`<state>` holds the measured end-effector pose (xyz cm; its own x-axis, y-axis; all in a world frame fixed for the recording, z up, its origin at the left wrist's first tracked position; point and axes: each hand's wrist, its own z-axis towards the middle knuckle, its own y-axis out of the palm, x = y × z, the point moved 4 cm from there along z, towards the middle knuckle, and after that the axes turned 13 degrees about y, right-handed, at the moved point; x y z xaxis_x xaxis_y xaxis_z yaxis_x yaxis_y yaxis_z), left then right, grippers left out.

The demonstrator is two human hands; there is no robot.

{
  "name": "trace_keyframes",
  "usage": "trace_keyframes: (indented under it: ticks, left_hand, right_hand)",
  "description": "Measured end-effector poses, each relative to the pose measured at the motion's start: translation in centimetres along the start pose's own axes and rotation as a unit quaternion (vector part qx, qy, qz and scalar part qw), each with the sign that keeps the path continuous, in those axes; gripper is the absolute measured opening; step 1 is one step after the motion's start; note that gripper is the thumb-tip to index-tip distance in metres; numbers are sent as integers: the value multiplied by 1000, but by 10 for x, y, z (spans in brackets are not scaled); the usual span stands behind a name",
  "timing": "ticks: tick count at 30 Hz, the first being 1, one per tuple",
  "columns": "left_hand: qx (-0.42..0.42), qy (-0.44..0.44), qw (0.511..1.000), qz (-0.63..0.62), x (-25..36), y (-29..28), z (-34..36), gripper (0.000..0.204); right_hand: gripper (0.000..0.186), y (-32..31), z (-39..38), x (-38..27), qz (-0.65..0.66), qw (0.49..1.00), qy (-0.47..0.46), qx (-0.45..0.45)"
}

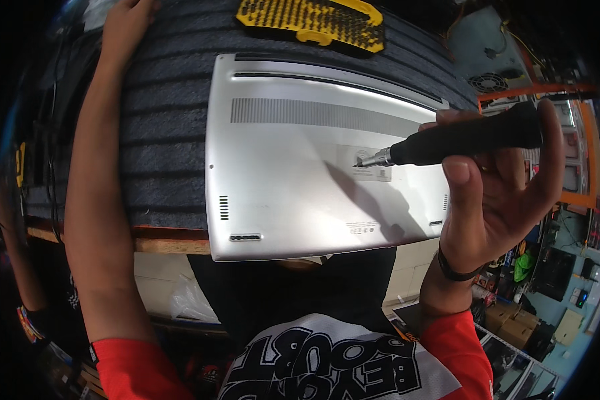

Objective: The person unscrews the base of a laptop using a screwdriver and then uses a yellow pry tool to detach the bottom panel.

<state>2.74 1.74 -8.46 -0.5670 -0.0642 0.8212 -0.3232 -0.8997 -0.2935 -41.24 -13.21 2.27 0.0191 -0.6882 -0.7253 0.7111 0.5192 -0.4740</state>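
A silver laptop (293, 167) lies bottom-up on a dark ribbed mat (167, 127), its near edge hanging over the bench edge. My right hand (500, 193) grips a black screwdriver (460, 141) held level above the laptop's right side, its metal tip pointing left. My left hand (127, 23) is stretched to the far left corner of the mat; its fingers are cut off by the picture's rim, and whether it holds anything is hidden.
A yellow tray of screwdriver bits (313, 23) lies beyond the laptop. Another opened device with a fan (490, 80) sits at the far right. Boxes (507, 327) and clutter cover the floor on the right. Another person's arm (13, 267) shows at the left edge.
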Motion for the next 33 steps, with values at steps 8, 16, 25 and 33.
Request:
trace_keyframes:
  ticks: [8, 16, 25, 33]
  left_hand:
    - [4, 25, 999, -36, 4, 9, -1, 29]
    - [12, 20, 1000, 0, 4, 9, 1, 30]
    - [13, 30, 999, -32, 3, 10, 1, 29]
    - [13, -5, 999, -48, 4, 11, 0, 30]
  right_hand:
    - [70, 0, 14, -32, 12, 939, 237, -248]
    - [70, 11, -28, -7, -349, 847, 152, -370]
    - [63, 10, -31, -10, -318, 875, 163, -326]
    - [64, 5, -41, -7, -280, 893, 184, -300]
